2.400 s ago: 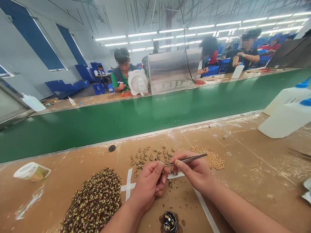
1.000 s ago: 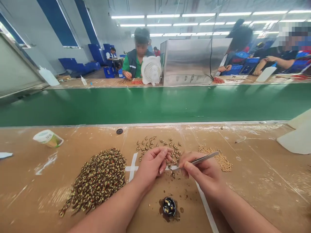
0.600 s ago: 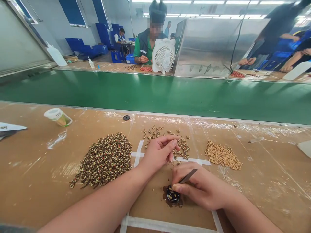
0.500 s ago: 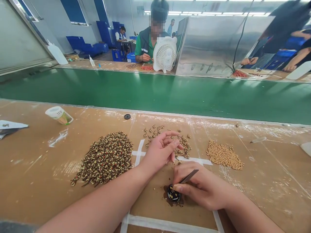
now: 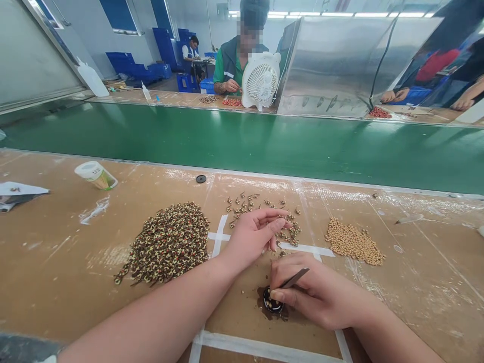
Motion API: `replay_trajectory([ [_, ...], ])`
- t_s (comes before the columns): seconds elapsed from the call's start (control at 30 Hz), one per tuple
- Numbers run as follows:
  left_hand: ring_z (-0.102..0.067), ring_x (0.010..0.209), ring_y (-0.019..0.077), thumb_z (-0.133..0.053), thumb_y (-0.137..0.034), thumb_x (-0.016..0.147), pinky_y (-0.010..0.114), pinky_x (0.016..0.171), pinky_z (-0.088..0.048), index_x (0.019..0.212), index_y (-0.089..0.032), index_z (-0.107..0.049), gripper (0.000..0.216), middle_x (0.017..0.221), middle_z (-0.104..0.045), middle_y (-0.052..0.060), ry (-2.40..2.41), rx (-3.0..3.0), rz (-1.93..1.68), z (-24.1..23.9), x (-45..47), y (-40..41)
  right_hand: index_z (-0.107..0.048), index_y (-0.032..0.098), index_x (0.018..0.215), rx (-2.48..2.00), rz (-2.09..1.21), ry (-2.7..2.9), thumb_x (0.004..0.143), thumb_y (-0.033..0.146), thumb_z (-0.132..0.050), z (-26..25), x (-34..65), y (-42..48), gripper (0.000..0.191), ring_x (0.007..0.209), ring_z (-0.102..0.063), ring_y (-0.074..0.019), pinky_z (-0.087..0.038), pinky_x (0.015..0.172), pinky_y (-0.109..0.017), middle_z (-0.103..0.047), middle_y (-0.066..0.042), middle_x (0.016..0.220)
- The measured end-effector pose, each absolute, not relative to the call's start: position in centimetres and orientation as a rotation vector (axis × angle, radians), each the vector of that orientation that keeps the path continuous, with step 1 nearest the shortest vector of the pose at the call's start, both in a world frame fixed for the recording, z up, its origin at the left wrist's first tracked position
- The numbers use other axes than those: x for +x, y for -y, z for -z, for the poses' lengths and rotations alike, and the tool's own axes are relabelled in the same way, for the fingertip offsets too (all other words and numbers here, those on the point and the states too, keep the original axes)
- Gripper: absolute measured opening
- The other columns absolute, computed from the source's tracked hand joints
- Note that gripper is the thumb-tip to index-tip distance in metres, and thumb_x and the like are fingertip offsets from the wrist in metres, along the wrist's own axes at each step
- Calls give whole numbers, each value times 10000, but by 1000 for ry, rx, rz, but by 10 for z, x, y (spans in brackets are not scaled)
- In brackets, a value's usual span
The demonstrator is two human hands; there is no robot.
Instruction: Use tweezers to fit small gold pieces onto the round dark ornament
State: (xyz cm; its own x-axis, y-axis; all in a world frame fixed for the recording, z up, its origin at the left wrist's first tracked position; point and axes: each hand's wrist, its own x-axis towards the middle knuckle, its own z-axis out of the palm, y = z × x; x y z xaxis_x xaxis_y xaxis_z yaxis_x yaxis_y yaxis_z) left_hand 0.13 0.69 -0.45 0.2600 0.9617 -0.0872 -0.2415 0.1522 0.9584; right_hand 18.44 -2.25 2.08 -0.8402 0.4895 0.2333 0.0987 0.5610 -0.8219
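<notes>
My right hand (image 5: 313,290) is closed around dark metal tweezers (image 5: 297,277), whose tip points down into a small round black dish (image 5: 273,304). The dish holds dark liquid and a few pale beads, and a brown stain surrounds it. Just above and to its left, my left hand (image 5: 259,229) hovers with loosely curved fingers, and I see nothing between them. Beyond those fingers lie scattered small brown-and-cream pieces (image 5: 249,201), partly hidden by the hand. A large heap of similar pieces with red and green specks (image 5: 170,242) sits left of my left forearm.
A pile of tan beads (image 5: 353,242) lies to the right. Further back are a clear cup of sticks (image 5: 96,175), a black round cap (image 5: 201,179) and a green belt (image 5: 212,141). Across it, a person (image 5: 230,65) works beside a white fan (image 5: 261,80).
The view has shifted slightly, so the tabletop things sit a little further right. My right hand and tweezers stay at the dish; my left hand keeps nearly the same pose.
</notes>
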Motion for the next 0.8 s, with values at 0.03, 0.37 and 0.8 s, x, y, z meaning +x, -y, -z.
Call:
replay_trajectory([
  [0.03,-556,483,59,-764,-420,946,229,460,-355,1207,-214,-769,333,1096,-828,97,-888,1040,-1052,5,1,-7,-683,214,880,-484,-1218,2332,1082,248,-579,-21,185,22,230,657,-588,-138,-481,662,-291,-684,-5,753],
  [0.37,-561,450,59,-818,-420,896,220,435,-332,1043,-190,-769,277,1055,-831,114,-926,1023,-1033,1,2,-7,-742,221,872,-652,-1290,1363,1062,404,-662,-10,194,12,276,530,-538,-143,-435,536,-289,-600,2,625],
  [0.8,-534,414,54,-807,-412,893,210,429,-371,1014,-197,-704,268,946,-834,88,-918,1086,-976,1,2,-5,-718,186,834,-828,-1335,943,936,483,-817,-3,191,-6,329,547,-546,-120,-460,554,-248,-611,5,620],
])
